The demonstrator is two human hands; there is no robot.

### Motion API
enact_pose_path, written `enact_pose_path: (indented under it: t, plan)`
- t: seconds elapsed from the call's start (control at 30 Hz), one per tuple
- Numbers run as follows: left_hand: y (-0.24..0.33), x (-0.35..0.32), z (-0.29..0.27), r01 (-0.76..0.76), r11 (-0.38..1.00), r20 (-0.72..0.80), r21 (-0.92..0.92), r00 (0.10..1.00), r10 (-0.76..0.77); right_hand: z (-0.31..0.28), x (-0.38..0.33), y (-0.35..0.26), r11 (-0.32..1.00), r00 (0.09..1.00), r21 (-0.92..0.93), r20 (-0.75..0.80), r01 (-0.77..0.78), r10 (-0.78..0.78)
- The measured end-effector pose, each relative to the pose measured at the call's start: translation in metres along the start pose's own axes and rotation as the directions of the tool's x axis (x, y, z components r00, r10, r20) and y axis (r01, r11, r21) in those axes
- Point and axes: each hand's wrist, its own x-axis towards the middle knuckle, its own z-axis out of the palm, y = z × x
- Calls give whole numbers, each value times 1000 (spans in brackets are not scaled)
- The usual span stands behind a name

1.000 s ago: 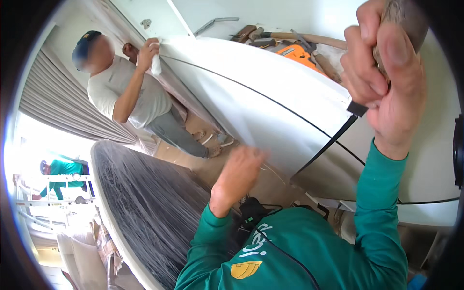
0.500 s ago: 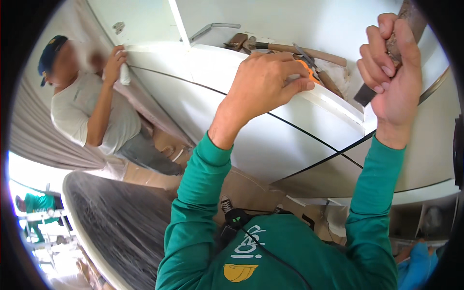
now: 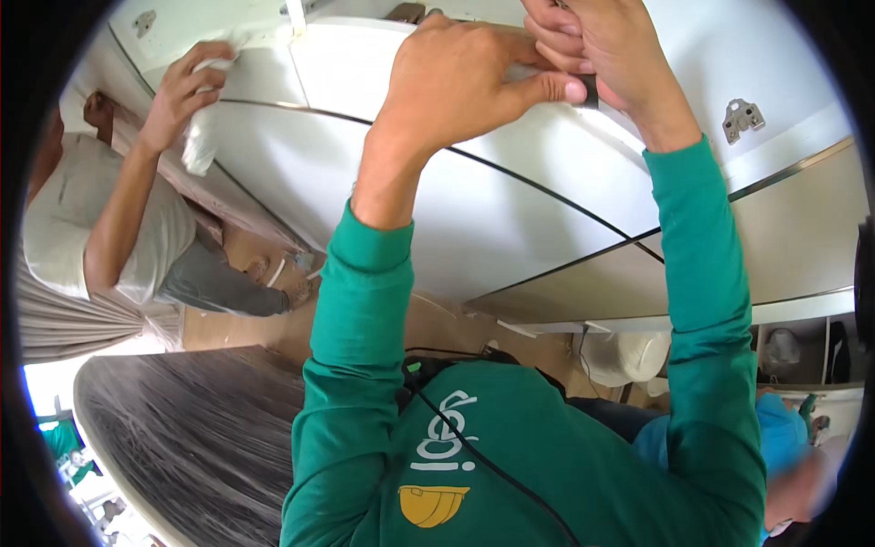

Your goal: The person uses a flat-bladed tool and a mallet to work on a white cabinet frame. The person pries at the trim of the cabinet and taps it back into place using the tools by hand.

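Both my arms, in green sleeves, reach up to the top edge of a curved white cabinet panel (image 3: 510, 219). My left hand (image 3: 456, 82) curls over that edge, its thumb stretched toward my right hand. My right hand (image 3: 606, 46) is closed around a dark tool handle (image 3: 590, 94), of which only a short stub shows below the fingers. The two hands touch at the edge. The rest of the tool is hidden by my fingers and the frame's top.
At the left a co-worker in a grey shirt presses a white cloth (image 3: 196, 137) on the same panel. A metal hinge plate (image 3: 743, 117) sits on the white board at right. A dark wood-grain tabletop (image 3: 182, 438) lies lower left, beside a grey curtain (image 3: 64, 319).
My left hand rose from low near my chest to the panel's top edge and met my right hand. My right hand shifted left with the tool. The view tilted further up.
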Motion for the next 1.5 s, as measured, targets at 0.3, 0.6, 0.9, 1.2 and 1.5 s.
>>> enact_pose_path:
  t: [0.3, 0.6, 0.9, 1.2, 1.5]
  plan:
    - [-6, 0, 17, 58, 980, -108, 189, 993, -38, -10, 10, 10, 995, 987, 45, 130, 89, -95]
    - [-5, -2, 25, -16, 981, -202, 193, 978, 56, -16, 8, 13, 994, 985, 47, 137, 95, -100]
    - [4, 0, 25, 52, 978, -180, 204, 984, -14, -20, 2, 15, 996, 992, 84, 122, 31, -42]
    - [9, 2, 25, 40, 983, -231, 181, 973, 2, -28, 6, 21, 990, 987, 138, 152, 33, -54]
    - [14, 0, 18, 104, 986, -125, 129, 988, -87, -24, 7, 22, 983, 979, 150, 162, 103, -127]
